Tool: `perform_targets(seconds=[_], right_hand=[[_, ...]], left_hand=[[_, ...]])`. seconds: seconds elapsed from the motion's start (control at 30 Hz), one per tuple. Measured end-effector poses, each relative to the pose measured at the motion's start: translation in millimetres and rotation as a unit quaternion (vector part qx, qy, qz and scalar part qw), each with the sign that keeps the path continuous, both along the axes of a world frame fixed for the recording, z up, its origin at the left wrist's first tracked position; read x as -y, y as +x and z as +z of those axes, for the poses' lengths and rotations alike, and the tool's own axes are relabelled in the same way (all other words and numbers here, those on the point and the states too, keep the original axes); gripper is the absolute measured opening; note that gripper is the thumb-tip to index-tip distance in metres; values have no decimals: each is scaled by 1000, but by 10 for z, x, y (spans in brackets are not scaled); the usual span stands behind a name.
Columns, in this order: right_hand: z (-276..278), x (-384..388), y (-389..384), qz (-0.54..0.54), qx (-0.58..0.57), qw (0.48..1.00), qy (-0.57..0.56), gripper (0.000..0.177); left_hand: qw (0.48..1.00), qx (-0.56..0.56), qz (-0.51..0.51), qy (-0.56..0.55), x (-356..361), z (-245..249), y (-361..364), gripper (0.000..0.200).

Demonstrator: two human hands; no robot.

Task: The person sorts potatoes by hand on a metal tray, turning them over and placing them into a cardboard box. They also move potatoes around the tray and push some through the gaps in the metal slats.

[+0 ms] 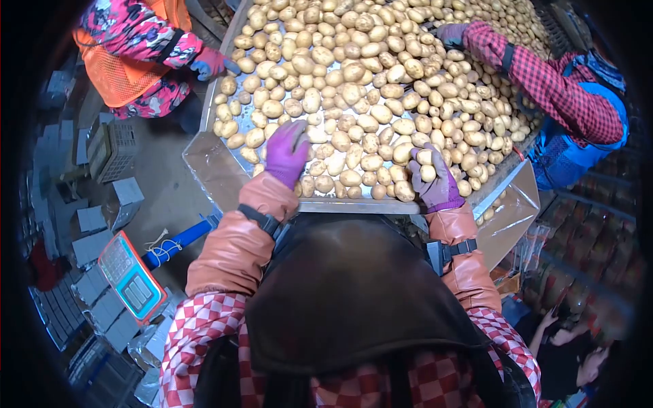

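My left hand (287,152), in a purple glove, is over the left front part of the sorting table (354,205). Its fingers are apart, touching or just above the potatoes (311,100), with nothing visible in them. Near the front edge, my right hand (442,182), gloved the same way, is turned palm up with its fingers curled round a potato (427,173). Another potato (424,157) lies against those fingers. Loose potatoes cover the table, thinly near me and piled thicker at the back and right, with bare metal showing in gaps.
Two people stand at the table, one gloved hand (212,64) at the left edge and another (450,34) in the potatoes at the right. Cardboard chutes (216,163) hang at both front corners. A weighing scale display (132,277) on a blue pole stands lower left, near a crate (121,146).
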State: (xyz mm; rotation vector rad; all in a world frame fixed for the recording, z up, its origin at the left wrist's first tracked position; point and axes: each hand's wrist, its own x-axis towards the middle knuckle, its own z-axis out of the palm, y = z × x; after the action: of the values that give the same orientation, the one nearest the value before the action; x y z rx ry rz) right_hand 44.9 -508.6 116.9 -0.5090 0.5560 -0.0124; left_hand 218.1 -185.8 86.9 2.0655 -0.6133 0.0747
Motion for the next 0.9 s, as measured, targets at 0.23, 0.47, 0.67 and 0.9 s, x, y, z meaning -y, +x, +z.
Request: perform_targets(seconds=[0.23,0.47,0.67,0.9], right_hand=[[274,154,53,-97,73,991,-58,46],[509,144,-75,58,-97,920,-374,54],[153,-150,-358,326,-6,517,-791,59],[186,-22,-116,220,-142,942,-212,56]], left_hand=[[937,84,-83,329,-172,20,25,63],[947,16,-12,322,-143,-196,-162,62],[958,44,-45,279,-246,-232,-140,60],[983,61,-73,156,140,41,-175,43]])
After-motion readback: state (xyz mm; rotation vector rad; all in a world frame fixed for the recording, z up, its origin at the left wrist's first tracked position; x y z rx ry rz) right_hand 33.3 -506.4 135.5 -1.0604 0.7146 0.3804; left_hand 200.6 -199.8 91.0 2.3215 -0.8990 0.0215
